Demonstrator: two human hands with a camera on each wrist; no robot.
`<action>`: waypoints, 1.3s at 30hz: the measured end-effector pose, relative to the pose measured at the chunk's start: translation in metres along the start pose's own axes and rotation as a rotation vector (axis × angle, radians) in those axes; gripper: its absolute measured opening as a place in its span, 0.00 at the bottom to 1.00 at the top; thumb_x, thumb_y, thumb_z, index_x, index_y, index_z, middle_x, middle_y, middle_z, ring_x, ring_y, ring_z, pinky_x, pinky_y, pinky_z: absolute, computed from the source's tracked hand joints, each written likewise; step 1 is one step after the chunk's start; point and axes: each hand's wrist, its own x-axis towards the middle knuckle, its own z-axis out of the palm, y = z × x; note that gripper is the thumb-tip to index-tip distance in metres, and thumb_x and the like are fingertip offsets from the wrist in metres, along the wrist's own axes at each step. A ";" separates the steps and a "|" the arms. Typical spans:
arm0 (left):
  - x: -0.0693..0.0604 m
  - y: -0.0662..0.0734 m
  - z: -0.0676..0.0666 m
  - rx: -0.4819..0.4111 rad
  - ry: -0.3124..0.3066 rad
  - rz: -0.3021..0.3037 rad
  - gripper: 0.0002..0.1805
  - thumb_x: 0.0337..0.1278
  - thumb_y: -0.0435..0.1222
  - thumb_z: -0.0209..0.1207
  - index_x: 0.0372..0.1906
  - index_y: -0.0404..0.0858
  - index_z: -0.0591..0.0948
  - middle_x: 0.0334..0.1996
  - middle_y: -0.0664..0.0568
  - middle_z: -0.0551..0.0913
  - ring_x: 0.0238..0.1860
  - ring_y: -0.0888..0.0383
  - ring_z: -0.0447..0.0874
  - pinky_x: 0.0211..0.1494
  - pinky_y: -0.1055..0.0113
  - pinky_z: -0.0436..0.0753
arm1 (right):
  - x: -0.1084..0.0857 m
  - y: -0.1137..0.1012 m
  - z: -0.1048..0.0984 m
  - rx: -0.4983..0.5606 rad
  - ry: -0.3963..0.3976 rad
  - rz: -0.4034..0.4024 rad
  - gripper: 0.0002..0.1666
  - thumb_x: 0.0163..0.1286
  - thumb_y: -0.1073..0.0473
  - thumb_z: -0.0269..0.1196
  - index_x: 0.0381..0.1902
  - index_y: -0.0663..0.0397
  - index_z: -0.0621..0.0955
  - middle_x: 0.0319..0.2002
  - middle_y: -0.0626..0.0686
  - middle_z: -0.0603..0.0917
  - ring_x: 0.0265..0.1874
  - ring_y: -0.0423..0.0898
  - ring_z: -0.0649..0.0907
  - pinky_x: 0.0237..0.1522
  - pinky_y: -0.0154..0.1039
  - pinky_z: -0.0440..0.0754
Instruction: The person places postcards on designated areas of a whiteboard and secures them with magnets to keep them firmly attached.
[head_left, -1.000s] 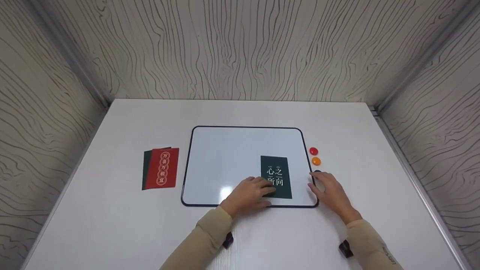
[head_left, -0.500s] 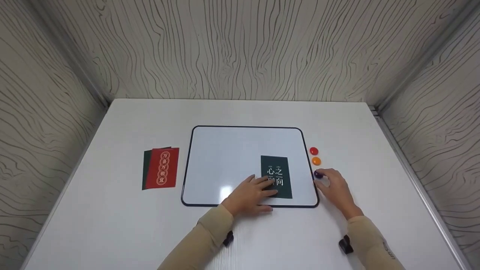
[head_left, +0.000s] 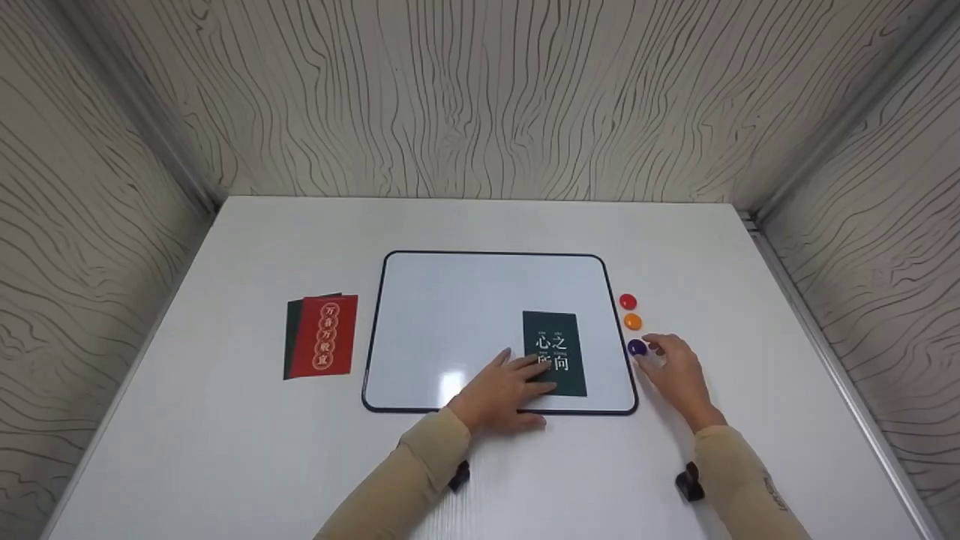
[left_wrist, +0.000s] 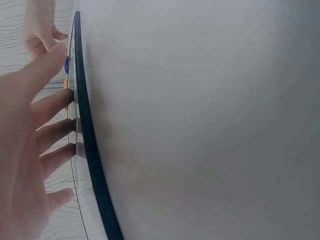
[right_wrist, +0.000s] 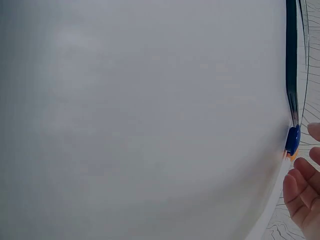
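A dark green card point(head_left: 564, 330) with white characters lies on the right part of a black-rimmed whiteboard point(head_left: 450, 300). My left hand point(head_left: 504, 390) rests on the card's lower left with fingers spread and straight, its thumb below the board's near rim. A dark blue round magnet point(head_left: 637, 347) sits just outside the board's right rim. Around that magnet, without closing on it, are the finger and thumb of my right hand point(head_left: 677, 377). In the right wrist view a gap shows between the blue magnet point(right_wrist: 293, 140) and the fingertips point(right_wrist: 290, 187).
Farther along the right rim lie an orange magnet point(head_left: 633, 322) and a red magnet point(head_left: 628, 301). Left of the board, a red card point(head_left: 324, 337) with gold characters overlaps another green card point(head_left: 292, 341). A patterned wall point(head_left: 480, 97) rises behind the white table point(head_left: 225, 450).
My right hand has moved from over the board's right rim to the blue magnet, which now shows fully. The left hand's fingers have spread on the green card, which has barely shifted right.
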 end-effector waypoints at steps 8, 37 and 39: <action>0.004 0.004 0.000 -0.024 -0.037 -0.024 0.33 0.63 0.63 0.47 0.71 0.61 0.64 0.76 0.61 0.58 0.78 0.56 0.54 0.80 0.50 0.56 | 0.002 0.005 0.002 0.004 -0.016 0.036 0.22 0.65 0.61 0.63 0.55 0.64 0.76 0.45 0.64 0.81 0.46 0.57 0.80 0.51 0.53 0.80; 0.022 0.020 0.004 -0.035 -0.035 -0.051 0.34 0.61 0.67 0.43 0.71 0.64 0.61 0.77 0.64 0.55 0.79 0.58 0.51 0.81 0.51 0.55 | 0.015 0.013 0.003 0.099 -0.131 0.190 0.26 0.65 0.58 0.64 0.58 0.64 0.76 0.32 0.53 0.75 0.33 0.45 0.72 0.31 0.29 0.67; 0.023 0.021 0.005 -0.044 -0.037 -0.057 0.34 0.61 0.68 0.43 0.71 0.65 0.60 0.77 0.64 0.54 0.79 0.59 0.51 0.81 0.51 0.54 | 0.015 0.012 0.003 0.101 -0.140 0.203 0.25 0.65 0.58 0.63 0.58 0.64 0.76 0.32 0.53 0.74 0.34 0.46 0.72 0.31 0.29 0.68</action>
